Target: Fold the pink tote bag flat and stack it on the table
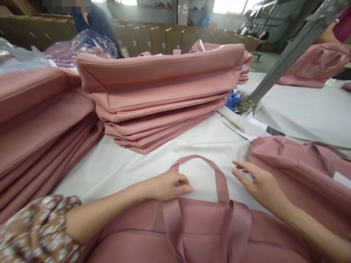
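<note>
A flat pink fabric tote bag lies in front of me on the white table, its looped handle stretched away from me. My left hand rests with curled fingers on the bag's top edge beside the handle's left strap. My right hand lies with fingers spread on the table just right of the handle, touching the edge of another pink bag. Neither hand grips anything that I can see.
A tall stack of folded pink bags stands mid-table, with another stack at the left. A grey metal post slants at the right. Papers lie near its base. A person in dark clothing stands behind, with cardboard boxes beyond.
</note>
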A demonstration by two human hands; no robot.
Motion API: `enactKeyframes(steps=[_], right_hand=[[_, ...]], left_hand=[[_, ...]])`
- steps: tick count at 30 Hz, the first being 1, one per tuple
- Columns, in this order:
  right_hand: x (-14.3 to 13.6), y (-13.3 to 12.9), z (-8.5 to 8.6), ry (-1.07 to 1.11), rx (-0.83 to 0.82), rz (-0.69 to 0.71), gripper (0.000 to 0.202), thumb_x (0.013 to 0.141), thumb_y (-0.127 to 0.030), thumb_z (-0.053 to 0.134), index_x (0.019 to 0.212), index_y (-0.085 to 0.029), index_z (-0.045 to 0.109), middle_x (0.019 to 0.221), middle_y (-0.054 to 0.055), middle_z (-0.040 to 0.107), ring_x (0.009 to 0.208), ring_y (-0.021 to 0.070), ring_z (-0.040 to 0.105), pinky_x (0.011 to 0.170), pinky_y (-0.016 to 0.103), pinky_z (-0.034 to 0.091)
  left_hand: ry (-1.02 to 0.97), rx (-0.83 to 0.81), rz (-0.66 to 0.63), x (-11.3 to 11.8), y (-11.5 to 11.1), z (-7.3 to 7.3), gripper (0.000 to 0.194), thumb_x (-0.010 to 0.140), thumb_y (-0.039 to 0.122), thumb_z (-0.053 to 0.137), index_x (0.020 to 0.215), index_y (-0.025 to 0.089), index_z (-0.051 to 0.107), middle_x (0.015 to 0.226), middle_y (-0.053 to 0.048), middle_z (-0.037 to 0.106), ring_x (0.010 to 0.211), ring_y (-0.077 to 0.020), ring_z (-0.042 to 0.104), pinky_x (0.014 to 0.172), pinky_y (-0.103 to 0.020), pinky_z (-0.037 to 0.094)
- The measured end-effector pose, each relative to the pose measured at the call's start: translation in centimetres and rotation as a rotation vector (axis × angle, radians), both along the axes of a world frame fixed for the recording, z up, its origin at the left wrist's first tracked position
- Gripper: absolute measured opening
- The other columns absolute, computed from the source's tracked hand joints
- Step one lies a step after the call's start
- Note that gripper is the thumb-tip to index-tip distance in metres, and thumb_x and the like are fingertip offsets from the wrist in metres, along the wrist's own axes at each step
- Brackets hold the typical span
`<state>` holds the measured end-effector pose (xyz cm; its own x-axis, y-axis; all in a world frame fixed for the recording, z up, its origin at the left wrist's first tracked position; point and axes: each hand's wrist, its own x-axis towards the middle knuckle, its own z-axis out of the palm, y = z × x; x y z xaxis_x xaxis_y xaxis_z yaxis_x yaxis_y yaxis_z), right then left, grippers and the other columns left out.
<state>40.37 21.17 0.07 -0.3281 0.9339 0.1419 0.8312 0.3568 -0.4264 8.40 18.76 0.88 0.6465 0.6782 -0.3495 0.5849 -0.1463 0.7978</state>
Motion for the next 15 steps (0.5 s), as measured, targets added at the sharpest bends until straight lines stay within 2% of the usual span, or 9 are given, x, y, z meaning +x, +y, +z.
enactKeyframes(steps=[3, 5, 7, 9, 11, 13, 15], right_hand=[[-3.6, 4.1, -1.2, -0.126, -0.1, 0.197, 0.035, 0.094, -0.038, 0.045, 0.12, -0.016, 0.054, 0.117, 0.011, 0.06, 0.104, 0.0236, 0.057, 0.091, 0.035, 0.044], [-5.7, 5.9, -2.5, -0.205, -0.173, 0.291, 0.037, 0.093, -0.036, 0.047, 0.122, -0.014, 0.053, 0.115, 0.012, 0.06, 0.103, 0.0239, 0.057, 0.09, 0.034, 0.043], [-7.4, 6.8, -3.3, -0.253, -0.204, 0.354, 0.031, 0.092, -0.034, 0.05, 0.116, -0.016, 0.057, 0.106, 0.01, 0.063, 0.095, 0.0234, 0.06, 0.084, 0.032, 0.044], [-8.6, 6.8, -3.5, -0.312, -0.22, 0.415, 0.021, 0.092, -0.031, 0.049, 0.101, -0.017, 0.063, 0.094, 0.008, 0.063, 0.088, 0.0229, 0.061, 0.077, 0.03, 0.044], [-9.3, 6.2, -3.1, -0.377, -0.219, 0.458, 0.018, 0.092, -0.027, 0.049, 0.092, -0.017, 0.063, 0.089, 0.008, 0.062, 0.082, 0.0227, 0.061, 0.071, 0.03, 0.042], [-9.8, 5.1, -2.3, -0.439, -0.219, 0.501, 0.019, 0.091, -0.024, 0.047, 0.089, -0.017, 0.064, 0.087, 0.009, 0.062, 0.079, 0.0219, 0.061, 0.068, 0.029, 0.042], [-10.3, 3.4, -1.3, -0.498, -0.234, 0.573, 0.023, 0.091, -0.022, 0.045, 0.084, -0.017, 0.066, 0.085, 0.009, 0.064, 0.079, 0.022, 0.061, 0.067, 0.029, 0.042]], left_hand=[[0.242, -0.122, -0.274, 1.7, 1.8, -0.9, 0.063, 0.075, 0.069, 0.052, 0.106, 0.016, 0.067, 0.096, -0.01, 0.069, 0.081, -0.0231, 0.062, 0.067, -0.029, 0.046], [0.314, -0.215, -0.384, 2.3, 2.5, -1.0, 0.069, 0.07, 0.074, 0.052, 0.105, 0.017, 0.068, 0.097, -0.011, 0.069, 0.083, -0.0251, 0.062, 0.065, -0.03, 0.046], [0.316, -0.31, -0.449, 2.7, 2.5, -0.5, 0.063, 0.068, 0.074, 0.052, 0.091, 0.019, 0.071, 0.088, -0.008, 0.07, 0.077, -0.0239, 0.063, 0.06, -0.028, 0.046], [0.276, -0.292, -0.471, 3.2, 1.8, 0.4, 0.05, 0.065, 0.068, 0.06, 0.079, 0.021, 0.071, 0.075, -0.005, 0.068, 0.067, -0.0215, 0.062, 0.052, -0.026, 0.044], [0.227, -0.152, -0.476, 3.7, 0.5, 1.5, 0.032, 0.061, 0.053, 0.069, 0.07, 0.022, 0.067, 0.06, -0.001, 0.061, 0.054, -0.0191, 0.056, 0.044, -0.026, 0.039], [0.172, -0.013, -0.513, 3.9, -1.3, 2.3, 0.014, 0.06, 0.035, 0.068, 0.06, 0.024, 0.061, 0.046, 0.002, 0.051, 0.043, -0.0173, 0.049, 0.04, -0.026, 0.034], [0.12, 0.052, -0.421, 3.5, -3.7, 2.6, 0.013, 0.061, 0.027, 0.064, 0.051, 0.024, 0.056, 0.039, 0.002, 0.046, 0.039, -0.018, 0.047, 0.04, -0.028, 0.033]])
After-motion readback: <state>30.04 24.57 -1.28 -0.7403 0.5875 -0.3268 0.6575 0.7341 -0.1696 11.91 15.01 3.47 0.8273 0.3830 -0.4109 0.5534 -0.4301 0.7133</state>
